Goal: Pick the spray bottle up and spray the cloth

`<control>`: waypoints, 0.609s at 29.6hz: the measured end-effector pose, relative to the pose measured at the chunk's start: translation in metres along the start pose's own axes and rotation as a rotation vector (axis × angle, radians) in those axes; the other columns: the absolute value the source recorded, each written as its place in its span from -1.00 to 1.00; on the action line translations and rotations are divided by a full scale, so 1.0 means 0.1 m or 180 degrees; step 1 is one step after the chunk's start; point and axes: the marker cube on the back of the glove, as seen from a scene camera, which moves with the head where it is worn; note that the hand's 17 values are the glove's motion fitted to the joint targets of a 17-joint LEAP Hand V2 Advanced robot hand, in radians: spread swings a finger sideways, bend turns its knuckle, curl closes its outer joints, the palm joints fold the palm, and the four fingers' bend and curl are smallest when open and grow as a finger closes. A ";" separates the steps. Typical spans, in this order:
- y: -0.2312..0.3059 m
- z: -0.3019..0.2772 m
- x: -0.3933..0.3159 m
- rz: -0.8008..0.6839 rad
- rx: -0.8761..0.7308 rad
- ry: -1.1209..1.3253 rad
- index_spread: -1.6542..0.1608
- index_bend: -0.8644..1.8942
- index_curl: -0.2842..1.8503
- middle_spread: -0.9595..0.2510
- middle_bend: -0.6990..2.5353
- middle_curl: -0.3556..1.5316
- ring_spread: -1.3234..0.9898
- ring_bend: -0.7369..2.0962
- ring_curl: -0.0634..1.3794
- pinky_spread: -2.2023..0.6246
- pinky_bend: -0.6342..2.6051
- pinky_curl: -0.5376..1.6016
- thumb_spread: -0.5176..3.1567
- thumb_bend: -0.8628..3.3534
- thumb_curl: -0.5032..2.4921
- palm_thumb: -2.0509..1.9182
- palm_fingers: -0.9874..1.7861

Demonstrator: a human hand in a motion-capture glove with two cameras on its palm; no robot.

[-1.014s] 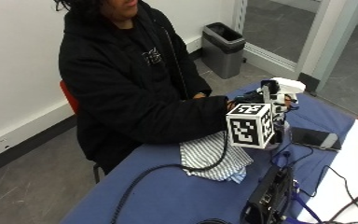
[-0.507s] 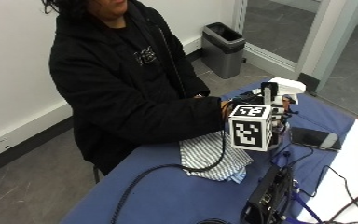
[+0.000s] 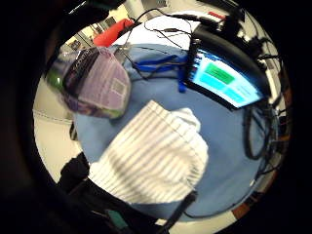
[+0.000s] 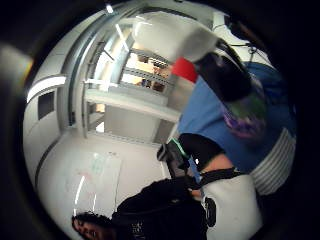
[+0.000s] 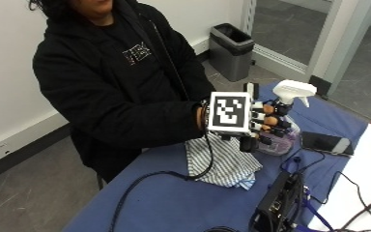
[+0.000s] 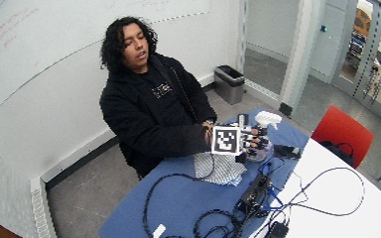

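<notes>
A striped cloth [image 5: 221, 162] is spread on the blue table [image 5: 173, 203], seemingly laid out to be sprayed. Just beyond it, a clear spray bottle [image 5: 282, 123] with a white trigger head is gripped at the neck by the gloved right hand [image 5: 263, 126], fingers curled round it, forearm reaching across the cloth.

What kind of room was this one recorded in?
Probably an office or meeting room: a whiteboard covers the wall behind the person, glass doors open onto a corridor, and a waste bin stands beside the blue-covered table.
</notes>
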 end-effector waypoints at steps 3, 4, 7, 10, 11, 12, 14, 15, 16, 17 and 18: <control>0.33 -0.15 0.05 -0.0053 -0.0139 0.0568 0.52 -0.27 -0.36 0.61 -0.45 -0.16 0.13 -0.20 -0.37 0.69 -0.45 -0.16 -0.21 -0.62 -0.30 0.32 -0.04; 0.39 -0.21 0.05 -0.0071 -0.0158 0.0776 0.51 -0.27 -0.37 0.62 -0.46 -0.17 0.14 -0.20 -0.38 0.70 -0.45 -0.17 -0.21 -0.62 -0.30 0.32 -0.05; 0.52 -0.38 0.06 -0.0109 -0.0179 0.1321 0.49 -0.27 -0.38 0.62 -0.46 -0.19 0.15 -0.20 -0.40 0.71 -0.46 -0.18 -0.20 -0.62 -0.33 0.29 -0.05; 0.66 -0.48 0.03 -0.0135 -0.0181 0.1552 0.47 -0.28 -0.40 0.61 -0.45 -0.20 0.15 -0.21 -0.41 0.72 -0.46 -0.18 -0.19 -0.62 -0.35 0.27 -0.06; 0.71 -0.50 0.01 -0.0141 -0.0171 0.1571 0.46 -0.29 -0.41 0.61 -0.45 -0.20 0.15 -0.21 -0.42 0.72 -0.46 -0.18 -0.19 -0.62 -0.35 0.27 -0.06; 0.73 -0.53 0.00 -0.0139 -0.0148 0.1579 0.46 -0.29 -0.41 0.60 -0.45 -0.20 0.15 -0.20 -0.41 0.72 -0.46 -0.18 -0.19 -0.62 -0.36 0.26 -0.07; 0.70 -0.57 -0.03 -0.0093 -0.0043 0.1597 0.45 -0.29 -0.42 0.60 -0.45 -0.21 0.15 -0.21 -0.42 0.73 -0.46 -0.18 -0.19 -0.61 -0.36 0.26 -0.08; 0.67 -0.59 -0.04 -0.0061 0.0020 0.1611 0.44 -0.29 -0.43 0.59 -0.45 -0.21 0.15 -0.21 -0.42 0.73 -0.46 -0.18 -0.19 -0.61 -0.37 0.25 -0.09; 0.67 -0.62 -0.05 -0.0044 0.0053 0.1623 0.43 -0.29 -0.43 0.58 -0.45 -0.22 0.15 -0.21 -0.42 0.73 -0.46 -0.18 -0.18 -0.61 -0.37 0.25 -0.09; 0.74 -0.65 -0.05 -0.0054 0.0042 0.1633 0.43 -0.29 -0.44 0.58 -0.45 -0.22 0.15 -0.21 -0.42 0.73 -0.46 -0.18 -0.18 -0.61 -0.38 0.25 -0.10; 0.84 -0.69 -0.04 -0.0081 0.0000 0.1640 0.43 -0.29 -0.44 0.58 -0.45 -0.22 0.15 -0.21 -0.43 0.73 -0.46 -0.18 -0.18 -0.61 -0.38 0.25 -0.10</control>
